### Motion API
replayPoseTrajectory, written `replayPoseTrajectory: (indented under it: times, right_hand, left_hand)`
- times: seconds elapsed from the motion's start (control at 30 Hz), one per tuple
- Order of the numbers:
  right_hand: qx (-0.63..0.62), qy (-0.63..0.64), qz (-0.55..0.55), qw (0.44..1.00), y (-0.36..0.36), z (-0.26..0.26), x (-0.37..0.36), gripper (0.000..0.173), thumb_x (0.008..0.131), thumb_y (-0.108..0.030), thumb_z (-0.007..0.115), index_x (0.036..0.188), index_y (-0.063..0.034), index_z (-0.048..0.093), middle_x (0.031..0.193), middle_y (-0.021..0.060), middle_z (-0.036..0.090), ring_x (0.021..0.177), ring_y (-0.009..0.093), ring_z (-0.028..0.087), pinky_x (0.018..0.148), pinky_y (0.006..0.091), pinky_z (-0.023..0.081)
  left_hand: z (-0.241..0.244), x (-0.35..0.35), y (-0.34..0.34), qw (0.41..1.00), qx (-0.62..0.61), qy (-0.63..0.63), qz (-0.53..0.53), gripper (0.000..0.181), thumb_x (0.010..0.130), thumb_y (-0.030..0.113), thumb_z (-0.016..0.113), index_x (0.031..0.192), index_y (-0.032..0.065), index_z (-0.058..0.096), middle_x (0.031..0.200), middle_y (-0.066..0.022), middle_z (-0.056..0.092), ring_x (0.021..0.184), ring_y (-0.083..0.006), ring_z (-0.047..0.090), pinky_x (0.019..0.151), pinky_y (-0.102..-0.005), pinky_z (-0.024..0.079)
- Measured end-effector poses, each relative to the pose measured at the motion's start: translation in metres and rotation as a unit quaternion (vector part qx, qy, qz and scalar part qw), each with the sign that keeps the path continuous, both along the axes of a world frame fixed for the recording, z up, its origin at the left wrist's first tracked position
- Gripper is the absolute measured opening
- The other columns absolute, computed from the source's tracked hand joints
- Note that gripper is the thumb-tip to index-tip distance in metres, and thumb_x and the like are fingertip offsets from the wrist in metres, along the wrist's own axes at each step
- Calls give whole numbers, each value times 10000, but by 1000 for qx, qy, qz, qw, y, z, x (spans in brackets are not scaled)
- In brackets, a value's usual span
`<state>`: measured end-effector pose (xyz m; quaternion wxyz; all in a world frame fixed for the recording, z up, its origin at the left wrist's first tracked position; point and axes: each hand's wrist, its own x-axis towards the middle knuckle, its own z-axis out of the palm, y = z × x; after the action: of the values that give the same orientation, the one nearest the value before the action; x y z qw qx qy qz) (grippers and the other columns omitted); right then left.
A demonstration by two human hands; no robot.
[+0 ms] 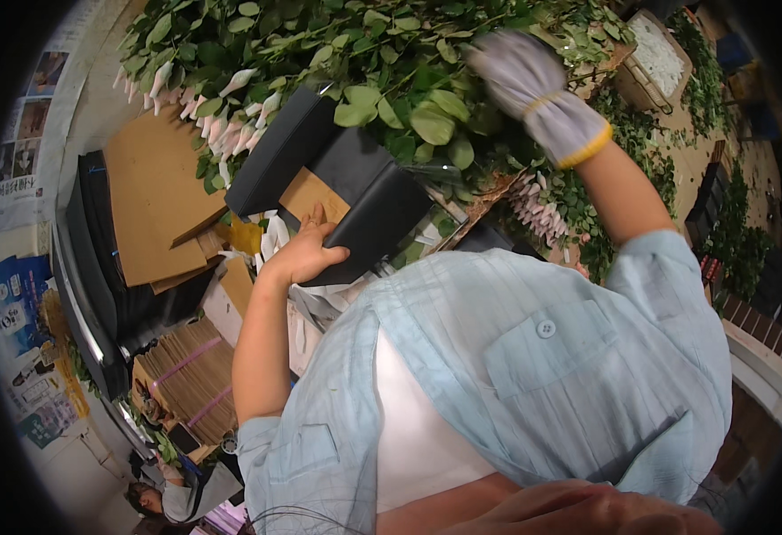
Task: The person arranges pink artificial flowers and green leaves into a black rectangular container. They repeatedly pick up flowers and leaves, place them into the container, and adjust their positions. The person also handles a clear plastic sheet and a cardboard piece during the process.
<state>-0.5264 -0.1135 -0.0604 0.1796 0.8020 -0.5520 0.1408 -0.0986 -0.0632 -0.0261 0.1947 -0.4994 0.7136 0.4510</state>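
My bare left hand [307, 247] rests on a black padded trough-like holder [391, 221], thumb over its near raised side and fingers on a piece of brown cardboard [314, 194] lying in its channel. My right hand [521, 73], in a pale knitted glove with a yellow cuff, is blurred over the leafy stems at the upper right; its fingertips and anything in them cannot be made out. A large heap of green rose stems [364, 47] spreads beyond the holder. Pale pink rose heads in white netting [230, 134] point left from the heap.
Brown cardboard sheets [157, 194] lean at the left above a bundle of cardboard [190, 374] with pink straps. More netted roses [538, 207] hang near my right forearm. A basket [638, 87] with white material stands upper right. Another person [183, 495] is at the lower left.
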Motion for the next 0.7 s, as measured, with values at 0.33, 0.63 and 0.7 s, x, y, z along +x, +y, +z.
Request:
replayPoseTrajectory:
  times: [0.33,0.63,0.7]
  right_hand:
    - [186,-24,-120,975,-11,-49,19,141,759,-83,629,878,-72,706,911,125,714,834,288,703,658,419,578]
    - [60,-343,-135,928,-1,9,-6,265,826,-132,586,1075,-167,670,887,114,697,752,309,666,663,398,566]
    - [71,-253,-42,964,-20,24,10,193,835,-172,597,1014,-159,671,845,109,679,739,307,656,649,389,570]
  left_hand:
    - [2,0,2,999,6,16,31,701,758,353,656,1372,45,519,1583,-292,35,1490,-378,33,1189,-379,118]
    - [5,-3,0,1000,13,-12,9,676,743,360,663,1320,23,563,1579,-296,21,1480,-414,41,1172,-419,198]
    - [7,-5,-2,999,19,-29,-2,690,733,359,667,1316,5,560,1579,-295,19,1484,-398,51,1174,-406,204]
